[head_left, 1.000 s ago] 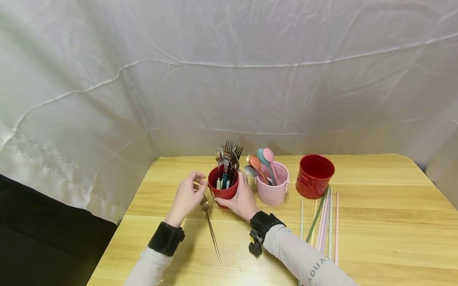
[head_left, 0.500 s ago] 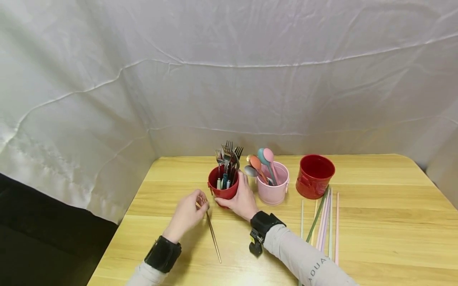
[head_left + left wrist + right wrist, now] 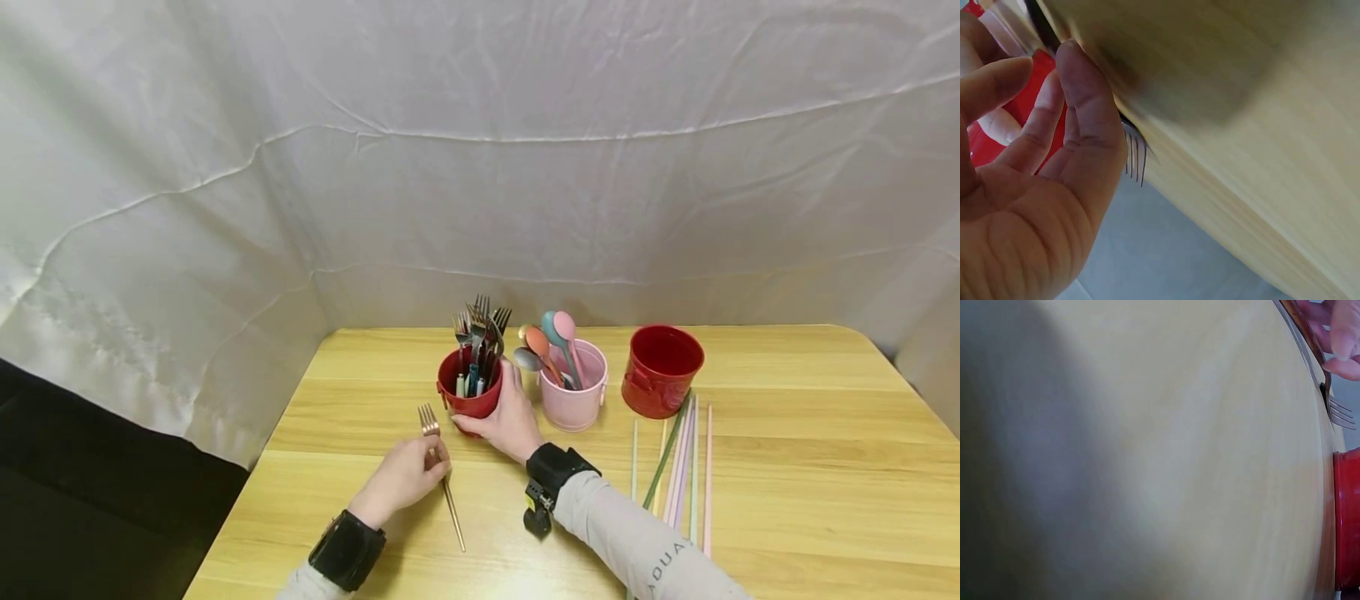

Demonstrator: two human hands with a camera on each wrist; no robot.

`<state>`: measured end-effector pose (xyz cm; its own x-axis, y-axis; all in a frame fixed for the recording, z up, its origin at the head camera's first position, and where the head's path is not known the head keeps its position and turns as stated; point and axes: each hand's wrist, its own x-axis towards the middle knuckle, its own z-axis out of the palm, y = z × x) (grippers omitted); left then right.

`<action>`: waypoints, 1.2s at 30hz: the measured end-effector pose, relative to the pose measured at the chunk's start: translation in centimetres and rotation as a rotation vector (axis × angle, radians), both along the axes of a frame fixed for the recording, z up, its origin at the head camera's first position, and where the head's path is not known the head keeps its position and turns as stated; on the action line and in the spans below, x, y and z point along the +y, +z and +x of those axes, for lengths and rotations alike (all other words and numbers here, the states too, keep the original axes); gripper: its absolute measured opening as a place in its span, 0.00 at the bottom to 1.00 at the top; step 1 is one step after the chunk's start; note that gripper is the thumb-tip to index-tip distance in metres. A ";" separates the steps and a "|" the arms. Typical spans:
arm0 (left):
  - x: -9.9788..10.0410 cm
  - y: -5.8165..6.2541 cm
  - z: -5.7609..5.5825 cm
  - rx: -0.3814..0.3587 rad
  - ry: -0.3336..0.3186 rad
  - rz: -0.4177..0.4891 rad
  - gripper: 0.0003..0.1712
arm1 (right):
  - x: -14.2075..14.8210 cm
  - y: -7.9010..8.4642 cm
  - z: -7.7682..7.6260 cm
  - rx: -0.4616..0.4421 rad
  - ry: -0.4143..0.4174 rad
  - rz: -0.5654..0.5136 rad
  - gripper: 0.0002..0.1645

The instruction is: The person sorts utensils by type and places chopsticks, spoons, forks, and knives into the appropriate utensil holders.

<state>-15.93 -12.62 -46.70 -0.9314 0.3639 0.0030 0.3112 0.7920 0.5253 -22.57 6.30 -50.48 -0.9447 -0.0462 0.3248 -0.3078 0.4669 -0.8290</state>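
My left hand (image 3: 405, 477) is over the handle of a copper-coloured fork (image 3: 453, 510) lying on the table, tines pointing away from me. In the left wrist view the index fingertip (image 3: 1071, 53) is right at the fork's handle, while the thumb stands apart from it. My right hand (image 3: 513, 421) grips a small red bucket (image 3: 471, 407) from its right side, thumb in front. Several forks (image 3: 477, 329) stand in this bucket with tines up. The right wrist view shows the red bucket (image 3: 1349, 519) and fork tines (image 3: 1341, 414) at its right edge.
A pink bucket (image 3: 572, 408) with several spoons (image 3: 558, 333) stands just right of the right hand. Farther right is another red bucket (image 3: 656, 387). Several pastel chopsticks (image 3: 678, 475) lie in front of it, near the right forearm. A pale curtain (image 3: 480, 167) hangs behind the table.
My left hand has come from beside the red bucket down toward me, passing over the fork's tines to its handle; the tines show again. The right hand keeps its grip on the bucket.
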 end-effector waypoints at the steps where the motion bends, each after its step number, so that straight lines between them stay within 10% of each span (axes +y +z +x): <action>1: 0.0 -0.1 0.0 -0.003 -0.003 -0.006 0.04 | 0.0 0.0 0.0 -0.001 -0.002 0.002 0.66; 36: -2.4 -0.2 -0.4 -0.022 0.008 -0.074 0.09 | 0.1 0.1 0.0 -0.025 0.014 -0.012 0.66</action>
